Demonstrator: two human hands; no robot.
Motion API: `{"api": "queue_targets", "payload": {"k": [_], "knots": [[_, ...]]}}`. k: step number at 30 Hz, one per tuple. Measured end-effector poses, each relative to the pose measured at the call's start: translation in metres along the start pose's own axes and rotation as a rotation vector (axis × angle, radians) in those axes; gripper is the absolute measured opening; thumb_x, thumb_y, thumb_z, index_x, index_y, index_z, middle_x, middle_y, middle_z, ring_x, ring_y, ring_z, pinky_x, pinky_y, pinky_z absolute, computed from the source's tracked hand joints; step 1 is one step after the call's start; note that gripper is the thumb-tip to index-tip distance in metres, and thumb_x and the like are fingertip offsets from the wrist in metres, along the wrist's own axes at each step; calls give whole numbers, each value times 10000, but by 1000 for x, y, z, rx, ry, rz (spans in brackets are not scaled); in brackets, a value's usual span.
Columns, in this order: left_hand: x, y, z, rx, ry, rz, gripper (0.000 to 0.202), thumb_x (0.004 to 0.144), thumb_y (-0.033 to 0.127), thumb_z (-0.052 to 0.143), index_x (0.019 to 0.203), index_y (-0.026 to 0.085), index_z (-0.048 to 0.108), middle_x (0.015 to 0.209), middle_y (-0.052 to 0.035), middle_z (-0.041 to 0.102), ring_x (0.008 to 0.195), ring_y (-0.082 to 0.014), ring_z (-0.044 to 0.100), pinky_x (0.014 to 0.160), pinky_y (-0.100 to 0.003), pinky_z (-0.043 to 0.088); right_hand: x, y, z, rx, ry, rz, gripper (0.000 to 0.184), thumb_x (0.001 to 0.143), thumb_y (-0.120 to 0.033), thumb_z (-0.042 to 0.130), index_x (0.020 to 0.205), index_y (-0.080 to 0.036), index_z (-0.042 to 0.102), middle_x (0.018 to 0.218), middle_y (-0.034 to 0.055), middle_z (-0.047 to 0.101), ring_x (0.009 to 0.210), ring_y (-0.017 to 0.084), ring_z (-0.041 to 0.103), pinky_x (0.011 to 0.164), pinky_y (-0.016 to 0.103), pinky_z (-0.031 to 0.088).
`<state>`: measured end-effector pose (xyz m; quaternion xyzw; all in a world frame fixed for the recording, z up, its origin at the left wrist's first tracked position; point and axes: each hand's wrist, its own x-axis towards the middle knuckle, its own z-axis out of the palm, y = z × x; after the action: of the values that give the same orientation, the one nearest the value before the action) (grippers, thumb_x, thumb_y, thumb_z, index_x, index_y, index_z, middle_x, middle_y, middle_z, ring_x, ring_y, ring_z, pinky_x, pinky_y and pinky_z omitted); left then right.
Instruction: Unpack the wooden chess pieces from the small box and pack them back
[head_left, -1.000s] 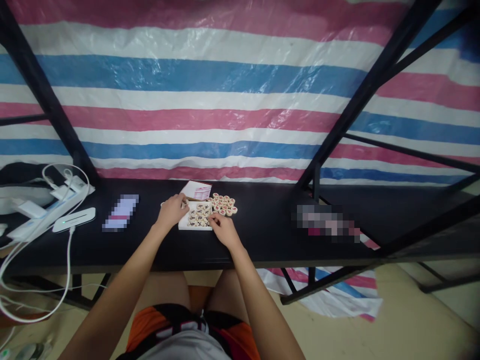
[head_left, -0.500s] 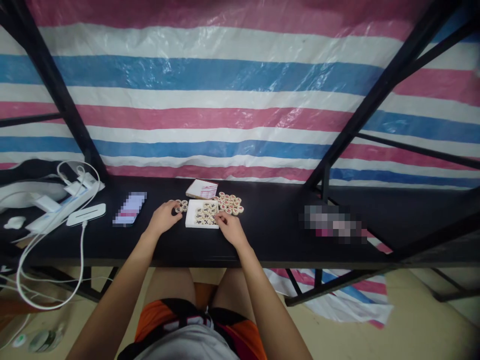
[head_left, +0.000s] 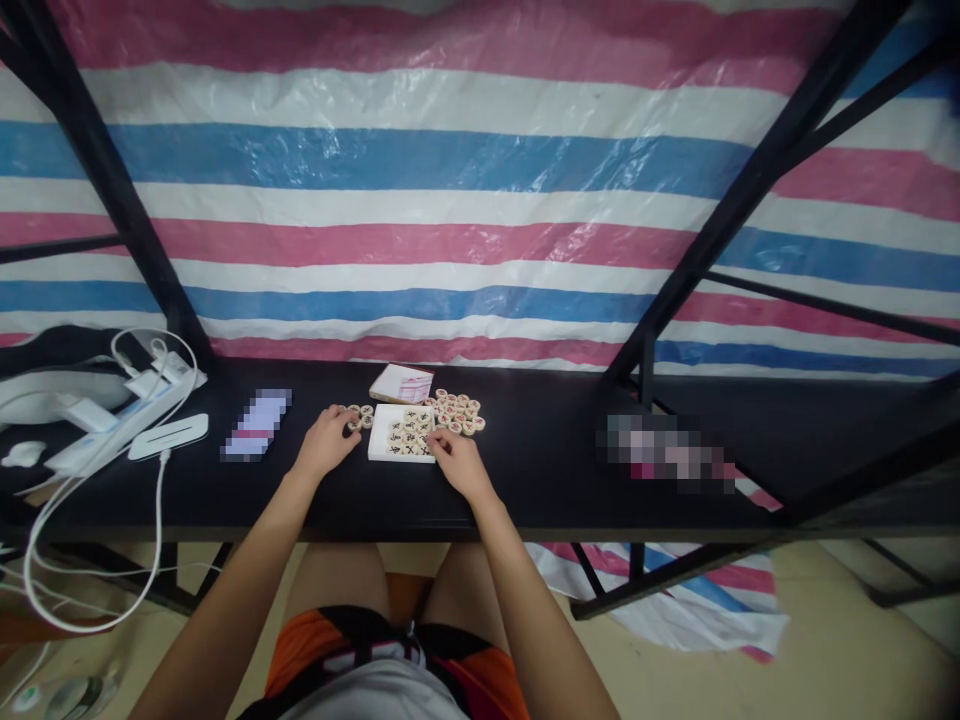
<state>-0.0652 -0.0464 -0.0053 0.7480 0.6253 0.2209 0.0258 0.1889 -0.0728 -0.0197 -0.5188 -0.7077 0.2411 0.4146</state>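
Observation:
A white open box (head_left: pixel 379 436) sits on the black tabletop, with several Chinese chess pieces (head_left: pixel 409 438) bearing black characters lying in rows inside it. My left hand (head_left: pixel 328 442) is left of the box, its fingers curled down at a piece in a small group of black-marked pieces (head_left: pixel 366 412). At the box's right edge, my right hand (head_left: pixel 459 464) has thumb and fingertips pinched together against the rim. Its fingers partly hide that edge. Red-marked pieces (head_left: pixel 459 408) lie in a loose pile just behind my right hand.
The box lid (head_left: pixel 401 384) lies behind the box. A phone (head_left: pixel 256 425) with a blurred-out screen is on the left, beside a white corded device (head_left: pixel 169 437) and a power strip (head_left: pixel 120 420). Black frame posts (head_left: pixel 646 375) stand before a striped plastic sheet (head_left: pixel 420 240).
The view has tilted slightly. My left fingers have curled a little around a piece of the left group; my right hand stays at the box edge.

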Motion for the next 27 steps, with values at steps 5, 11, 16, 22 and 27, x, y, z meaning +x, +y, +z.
{"api": "queue_targets", "payload": {"k": [5, 11, 16, 22, 27], "knots": [[-1, 3, -2, 1, 8, -4, 251, 800, 291, 495, 1017, 238, 608, 1069, -60, 571, 1028, -243, 525, 849, -350, 454, 0, 2, 1, 2, 0, -10, 232, 829, -301, 451, 804, -207, 661, 628, -17, 587, 592, 131, 524, 620, 223, 373], [0, 2, -2, 37, 87, -20, 351, 784, 303, 511, 1114, 214, 591, 1092, -86, 547, 1033, -258, 512, 905, -373, 431, 0, 4, 2, 15, 7, -15, 222, 826, -294, 454, 795, -205, 656, 629, -21, 580, 600, 128, 526, 628, 221, 368], [1, -2, 2, 73, 93, -48, 362, 801, 308, 503, 1130, 204, 613, 1149, -99, 539, 1040, -268, 505, 923, -390, 425, 0, 4, 2, 8, 9, -15, 223, 822, -290, 454, 793, -201, 656, 617, -23, 573, 587, 126, 521, 626, 222, 370], [0, -4, 4, 68, 73, -50, 384, 814, 305, 498, 1169, 209, 607, 1213, -102, 522, 1093, -270, 496, 942, -387, 419, 0, 4, 2, 5, 8, -9, 226, 823, -298, 452, 807, -204, 657, 616, -20, 573, 590, 133, 522, 613, 226, 371], [1, -6, 5, 43, 61, -35, 363, 824, 266, 477, 1151, 197, 618, 1202, -104, 546, 1090, -264, 513, 948, -394, 419, 0, 3, 2, 12, 6, -13, 233, 828, -310, 447, 786, -209, 652, 616, -22, 568, 590, 130, 518, 615, 225, 370]]}}
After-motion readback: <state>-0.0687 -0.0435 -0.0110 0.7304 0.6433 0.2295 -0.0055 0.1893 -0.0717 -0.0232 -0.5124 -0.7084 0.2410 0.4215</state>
